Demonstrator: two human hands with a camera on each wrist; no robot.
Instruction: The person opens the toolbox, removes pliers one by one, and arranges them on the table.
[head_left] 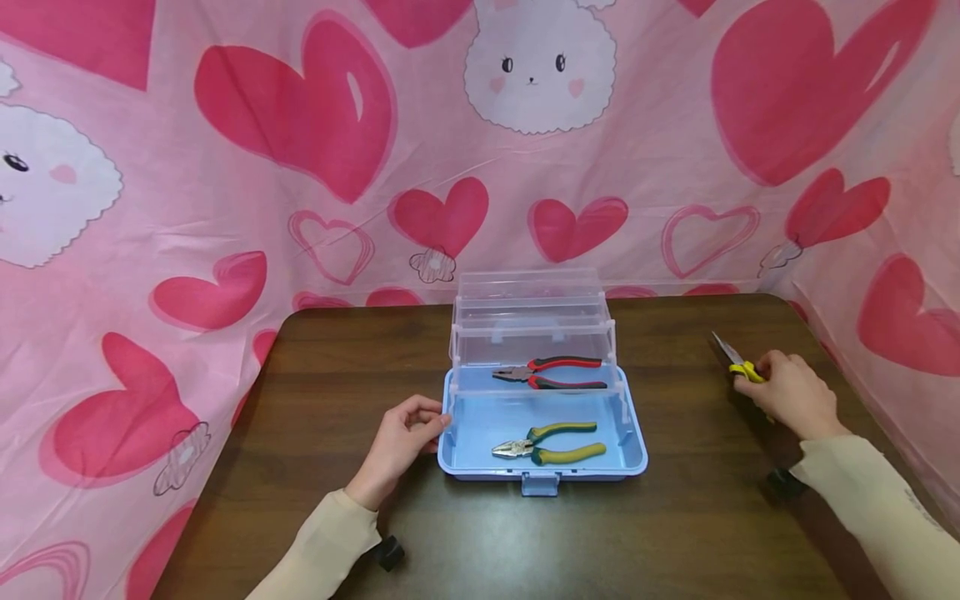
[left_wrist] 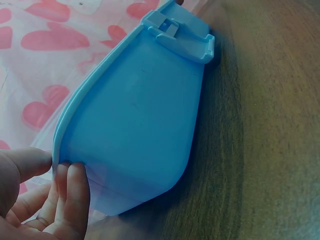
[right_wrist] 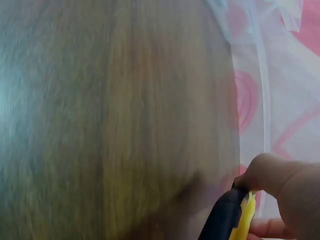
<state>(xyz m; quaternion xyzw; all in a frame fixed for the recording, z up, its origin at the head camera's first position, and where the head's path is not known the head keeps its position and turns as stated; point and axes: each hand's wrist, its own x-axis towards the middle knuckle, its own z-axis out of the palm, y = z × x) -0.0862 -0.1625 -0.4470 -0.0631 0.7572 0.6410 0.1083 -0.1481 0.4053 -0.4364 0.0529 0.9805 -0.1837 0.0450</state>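
Note:
My left hand (head_left: 405, 442) pinches the left rim of a light blue toolbox (head_left: 472, 474), thumb on one side and fingers on the other. Its wrist view shows the box's outer wall (left_wrist: 130, 115) and front latch (left_wrist: 182, 40). Inside lie combination pliers with red and black handles (head_left: 566, 362) at the back and a pair with green and yellow handles (head_left: 573, 456) in front. Off to the right, my right hand (head_left: 795, 396) grips slender pointed pliers (head_left: 742, 369) with yellow and black handles, partly hidden by the fingers; their metal tip points away from me.
The toolbox's clear lid and folding trays (head_left: 532, 304) stand raised at its back. A dark wooden table (head_left: 337, 367) lies beneath everything, and a pink heart-patterned cloth (head_left: 420, 108) hangs behind and at the sides.

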